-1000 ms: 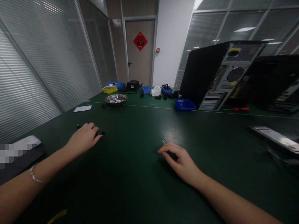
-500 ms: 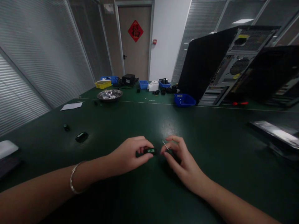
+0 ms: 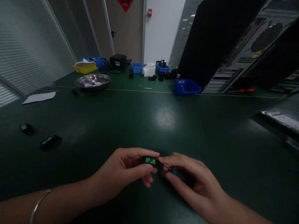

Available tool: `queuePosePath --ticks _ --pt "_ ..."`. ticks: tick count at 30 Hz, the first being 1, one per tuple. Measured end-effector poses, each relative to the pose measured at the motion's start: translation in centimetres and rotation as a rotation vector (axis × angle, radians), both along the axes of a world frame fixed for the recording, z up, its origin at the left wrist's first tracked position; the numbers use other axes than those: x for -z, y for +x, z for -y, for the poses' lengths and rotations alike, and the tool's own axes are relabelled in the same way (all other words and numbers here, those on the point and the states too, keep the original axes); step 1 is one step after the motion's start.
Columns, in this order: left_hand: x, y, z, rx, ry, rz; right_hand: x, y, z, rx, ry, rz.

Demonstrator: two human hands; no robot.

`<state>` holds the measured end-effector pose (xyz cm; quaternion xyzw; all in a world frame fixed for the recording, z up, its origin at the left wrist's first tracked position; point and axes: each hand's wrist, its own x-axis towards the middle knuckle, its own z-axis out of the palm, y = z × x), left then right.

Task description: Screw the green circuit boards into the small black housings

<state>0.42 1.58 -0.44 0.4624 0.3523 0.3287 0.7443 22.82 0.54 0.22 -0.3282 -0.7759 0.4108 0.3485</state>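
Near the front middle of the green table, my left hand (image 3: 130, 169) pinches a small black part with a green circuit board (image 3: 150, 161) between thumb and fingers. Close on its right, my right hand (image 3: 191, 179) grips a thin tool with a metal shaft (image 3: 166, 167), whose tip points toward the board. Whether the tip touches it I cannot tell. Two similar black parts lie at the left, one showing a green board (image 3: 50, 142) and a smaller one (image 3: 27, 128) behind it.
A metal bowl (image 3: 92, 82), a paper sheet (image 3: 39, 97) and a yellow tray (image 3: 85, 67) stand at the back left. A blue bin (image 3: 187, 87) sits beside a large black computer case (image 3: 210, 40). A flat metal device (image 3: 280, 119) lies at the right.
The view has tilted down. Both hands are now closer together, and the right hand's tool has swung from pointing up to pointing at the part in the left hand.
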Motion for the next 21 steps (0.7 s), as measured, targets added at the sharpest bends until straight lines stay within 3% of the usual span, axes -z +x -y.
queuePosePath --ticks 8,21 --pt "-0.66 -0.15 -0.33 -0.012 -0.091 0.013 -0.44 -0.39 -0.28 -0.034 0.01 -0.095" --pt "-0.76 -0.17 0.3 -0.057 0.151 -0.183 -0.42 -0.26 0.24 -0.091 0.016 0.001"
